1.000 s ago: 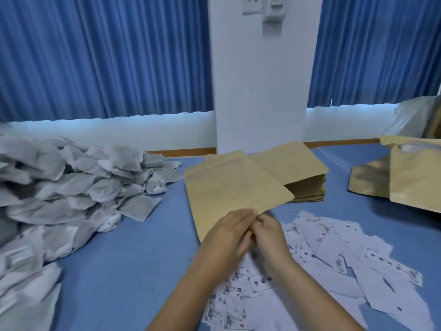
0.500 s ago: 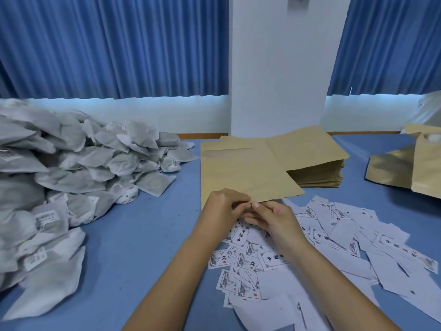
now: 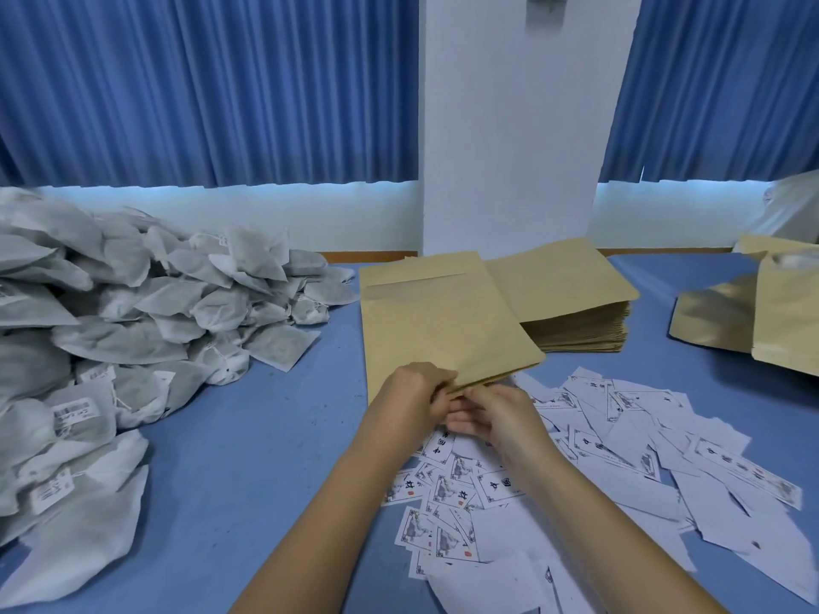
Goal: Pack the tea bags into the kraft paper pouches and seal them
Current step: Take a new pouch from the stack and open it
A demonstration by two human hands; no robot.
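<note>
Compared with one second earlier, the flat kraft paper pouch [image 3: 438,321] has turned from a diagonal attitude to lie nearly square to the person, and both hands have stayed at its near edge.

1. Left hand [image 3: 416,398]: one. Grip state: grasping; the fingers curl over the near edge of the pouch.
2. Right hand [image 3: 496,418]: one. It meets the same edge from below, touching the left hand. Whether its grip is closed on the pouch cannot be told.
3. Held pouch: one. Its far end overlaps the single stack of kraft paper pouches [image 3: 571,303] behind it.
4. Heap of white filter-paper tea bags [image 3: 155,325]: one heap on the left of the blue tabletop [image 3: 266,458], well apart from the pouch. The bags are too many to count.
5. White printed paper labels [image 3: 620,436]: scattered under and right of the forearms, too many to count.
6. Upright kraft pouches [image 3: 784,316]: at least two at the right edge.
7. Blue pleated curtains [image 3: 199,82]: two, one on each side of one white pillar [image 3: 509,126].
</note>
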